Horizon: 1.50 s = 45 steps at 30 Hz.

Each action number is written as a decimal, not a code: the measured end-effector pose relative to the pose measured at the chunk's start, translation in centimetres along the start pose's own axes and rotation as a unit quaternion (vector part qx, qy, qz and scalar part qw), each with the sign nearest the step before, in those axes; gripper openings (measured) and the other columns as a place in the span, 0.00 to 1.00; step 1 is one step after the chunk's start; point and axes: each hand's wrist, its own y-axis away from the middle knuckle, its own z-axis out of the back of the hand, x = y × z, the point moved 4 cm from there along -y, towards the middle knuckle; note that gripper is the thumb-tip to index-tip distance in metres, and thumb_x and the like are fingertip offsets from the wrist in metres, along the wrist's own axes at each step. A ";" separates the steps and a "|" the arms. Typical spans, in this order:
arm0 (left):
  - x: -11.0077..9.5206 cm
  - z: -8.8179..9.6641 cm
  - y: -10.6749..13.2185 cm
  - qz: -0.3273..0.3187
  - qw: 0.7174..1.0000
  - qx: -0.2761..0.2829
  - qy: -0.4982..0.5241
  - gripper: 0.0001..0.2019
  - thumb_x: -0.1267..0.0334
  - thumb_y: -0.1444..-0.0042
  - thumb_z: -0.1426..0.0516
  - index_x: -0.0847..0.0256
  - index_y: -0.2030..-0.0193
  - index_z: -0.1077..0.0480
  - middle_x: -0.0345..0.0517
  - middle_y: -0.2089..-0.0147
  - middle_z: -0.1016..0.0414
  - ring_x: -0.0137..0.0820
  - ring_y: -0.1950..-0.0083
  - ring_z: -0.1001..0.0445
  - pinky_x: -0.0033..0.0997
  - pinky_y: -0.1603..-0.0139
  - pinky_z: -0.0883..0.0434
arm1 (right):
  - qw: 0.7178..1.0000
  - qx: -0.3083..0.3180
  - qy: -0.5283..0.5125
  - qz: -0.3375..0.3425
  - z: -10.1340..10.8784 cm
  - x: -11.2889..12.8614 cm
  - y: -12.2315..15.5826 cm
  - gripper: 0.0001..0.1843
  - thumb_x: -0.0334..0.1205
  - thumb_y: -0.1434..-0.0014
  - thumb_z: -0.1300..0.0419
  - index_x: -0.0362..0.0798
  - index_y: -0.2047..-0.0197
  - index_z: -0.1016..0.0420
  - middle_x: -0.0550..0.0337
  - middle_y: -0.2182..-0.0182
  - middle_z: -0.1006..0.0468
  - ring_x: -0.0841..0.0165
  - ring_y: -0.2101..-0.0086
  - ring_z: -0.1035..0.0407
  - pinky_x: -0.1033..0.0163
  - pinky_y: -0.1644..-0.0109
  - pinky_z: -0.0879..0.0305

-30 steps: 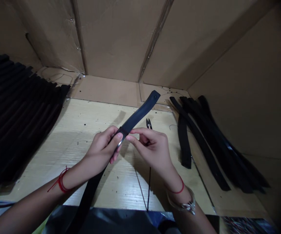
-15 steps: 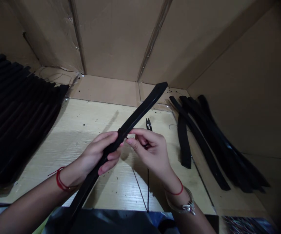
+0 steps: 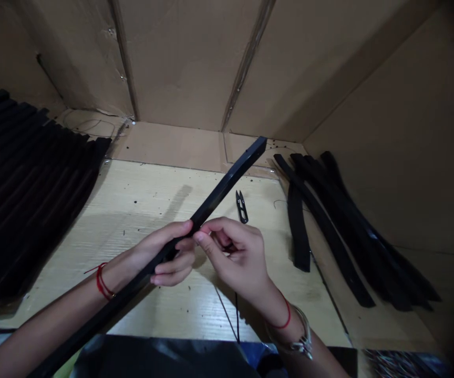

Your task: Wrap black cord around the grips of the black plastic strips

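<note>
in a cardboard bay, left grip holds black strip, right grip pinched.

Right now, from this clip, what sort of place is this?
Probably a small handwork station in a workshop: a brown cardboard-walled booth, a pale wood-grain table, loose flexible black strips, and small black thread snips.

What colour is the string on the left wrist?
The string on the left wrist is red; it shows best in the head view.
</note>
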 end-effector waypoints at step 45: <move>-1.8 1.2 0.2 -0.218 0.819 -0.390 -0.361 0.16 0.56 0.34 0.49 0.64 0.70 0.36 0.41 0.75 0.31 0.22 0.81 0.34 0.18 0.82 0.36 | 0.984 0.004 0.146 0.098 -2.6 0.3 1.1 0.02 0.30 0.40 0.39 0.42 0.62 0.26 0.58 0.74 0.28 0.65 0.68 0.33 0.58 0.62 0.32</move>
